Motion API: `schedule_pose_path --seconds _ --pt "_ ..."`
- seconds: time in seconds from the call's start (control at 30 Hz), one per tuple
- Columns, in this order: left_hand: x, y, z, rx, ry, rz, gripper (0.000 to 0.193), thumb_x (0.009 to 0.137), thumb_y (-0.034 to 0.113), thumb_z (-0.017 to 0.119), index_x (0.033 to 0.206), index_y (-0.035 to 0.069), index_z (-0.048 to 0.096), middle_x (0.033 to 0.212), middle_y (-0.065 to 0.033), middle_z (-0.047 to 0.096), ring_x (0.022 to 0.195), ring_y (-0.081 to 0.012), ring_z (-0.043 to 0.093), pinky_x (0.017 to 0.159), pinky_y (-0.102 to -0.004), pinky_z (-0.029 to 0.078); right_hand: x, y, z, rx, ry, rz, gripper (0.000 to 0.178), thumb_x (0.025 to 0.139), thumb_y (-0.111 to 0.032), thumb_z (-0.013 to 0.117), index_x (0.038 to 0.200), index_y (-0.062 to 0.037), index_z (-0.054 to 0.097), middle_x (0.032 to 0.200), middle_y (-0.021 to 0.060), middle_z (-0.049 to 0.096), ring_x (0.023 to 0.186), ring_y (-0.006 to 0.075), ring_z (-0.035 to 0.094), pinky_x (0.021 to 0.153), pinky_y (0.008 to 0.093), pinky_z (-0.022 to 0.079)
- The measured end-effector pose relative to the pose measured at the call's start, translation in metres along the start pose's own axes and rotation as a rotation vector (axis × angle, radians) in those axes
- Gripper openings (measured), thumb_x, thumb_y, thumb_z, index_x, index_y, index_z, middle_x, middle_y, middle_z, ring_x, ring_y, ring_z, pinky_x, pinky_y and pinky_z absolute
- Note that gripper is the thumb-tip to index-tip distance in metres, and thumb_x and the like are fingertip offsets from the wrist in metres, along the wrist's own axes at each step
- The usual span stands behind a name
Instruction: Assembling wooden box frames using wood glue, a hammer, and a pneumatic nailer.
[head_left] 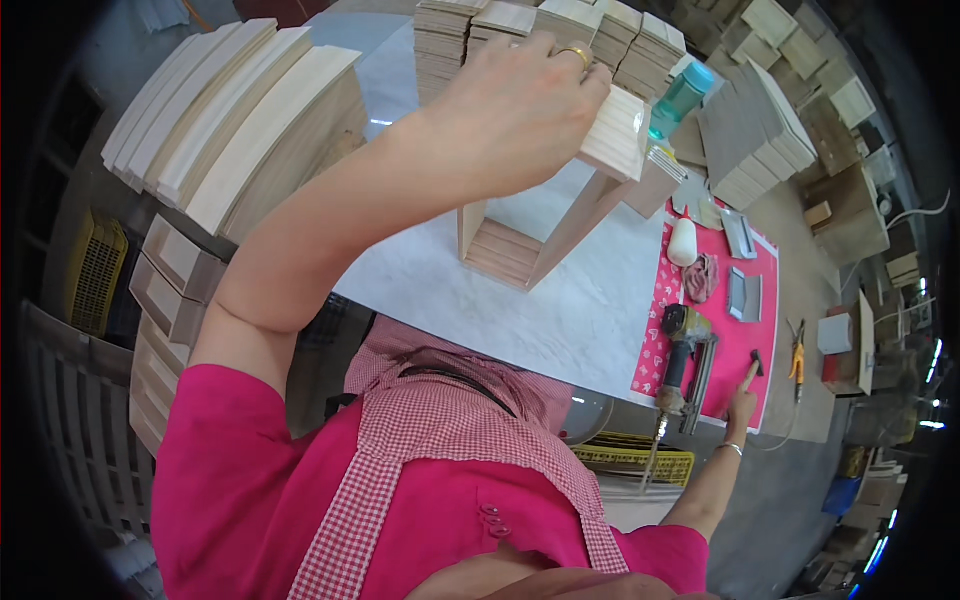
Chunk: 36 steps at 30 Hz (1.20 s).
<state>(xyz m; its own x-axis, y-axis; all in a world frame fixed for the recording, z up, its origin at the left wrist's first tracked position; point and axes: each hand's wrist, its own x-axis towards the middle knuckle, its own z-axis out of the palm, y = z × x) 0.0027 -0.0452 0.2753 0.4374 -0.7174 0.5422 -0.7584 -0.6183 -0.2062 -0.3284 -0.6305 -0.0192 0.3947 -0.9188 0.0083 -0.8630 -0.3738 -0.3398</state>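
My left hand is at the top of an open, box-like wooden frame, its fingers bent over the upper edge; the fingertips are hidden. The frame stands upright on a white marble-patterned tabletop. Far to the right, my right hand closes on a small hammer over a pink mat. Only the hammer's dark head shows clearly. Left of that hand lies a pneumatic nail gun with its hose fitting toward me.
Stacked wooden boards and a teal bottle stand behind the frame. On the mat are a white glue bottle, a crumpled cloth and grey trays. An orange air blow gun lies farther right. Wooden pieces pile up at left.
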Motion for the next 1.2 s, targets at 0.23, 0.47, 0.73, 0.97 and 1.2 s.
schedule_pose_path --seconds 0.23,0.47,0.73,0.97,1.2 --pt "0.000 -0.001 0.003 -0.009 -0.062 -0.004 0.048 0.081 0.001 0.060 0.129 -0.001 0.052 0.110 -0.0196 0.064 0.110 -0.0339 0.061 0.092 -0.0460 0.048 -0.117 -0.211 -0.133 0.524 0.031 -0.699 0.027 0.102 -0.019 0.055 0.119 0.0020 0.053 0.072 0.0093 0.056 0.058 0.0148 0.054 0.055 0.0302 0.045" --pt "0.001 -0.001 0.001 -0.064 -0.115 -0.017 0.045 0.084 0.003 0.060 0.128 -0.003 0.054 0.115 -0.0195 0.064 0.114 -0.0352 0.060 0.093 -0.0512 0.048 -0.254 -0.348 -0.221 0.287 0.129 -1.332 0.040 0.096 -0.006 0.063 0.135 -0.0026 0.057 0.082 0.0146 0.064 0.065 0.0152 0.056 0.062 0.0290 0.049" --pt "0.004 -0.001 0.001 -0.072 -0.196 -0.023 0.039 0.086 0.004 0.059 0.123 -0.003 0.056 0.119 -0.0198 0.063 0.117 -0.0356 0.059 0.094 -0.0532 0.048 -0.283 -0.361 -0.239 0.039 0.103 -1.357 0.046 0.094 -0.004 0.063 0.139 -0.0034 0.056 0.095 0.0185 0.071 0.075 0.0104 0.062 0.071 0.0284 0.052" --pt "0.004 -0.001 0.002 -0.088 -0.175 -0.026 0.038 0.087 0.005 0.058 0.124 -0.004 0.057 0.120 -0.0202 0.063 0.118 -0.0365 0.058 0.097 -0.0540 0.047 -0.285 -0.361 -0.237 0.113 0.095 -1.329 0.047 0.091 -0.003 0.066 0.137 -0.0047 0.058 0.089 0.0217 0.068 0.069 0.0209 0.066 0.066 0.0326 0.052" --pt "0.003 0.001 0.004 -0.103 -0.138 -0.042 0.040 0.087 0.005 0.059 0.125 -0.005 0.056 0.122 -0.0206 0.062 0.119 -0.0364 0.058 0.099 -0.0545 0.046 -0.284 -0.362 -0.234 0.163 0.133 -1.335 0.046 0.091 -0.003 0.066 0.136 -0.0047 0.059 0.081 0.0217 0.066 0.063 0.0249 0.064 0.063 0.0344 0.051"
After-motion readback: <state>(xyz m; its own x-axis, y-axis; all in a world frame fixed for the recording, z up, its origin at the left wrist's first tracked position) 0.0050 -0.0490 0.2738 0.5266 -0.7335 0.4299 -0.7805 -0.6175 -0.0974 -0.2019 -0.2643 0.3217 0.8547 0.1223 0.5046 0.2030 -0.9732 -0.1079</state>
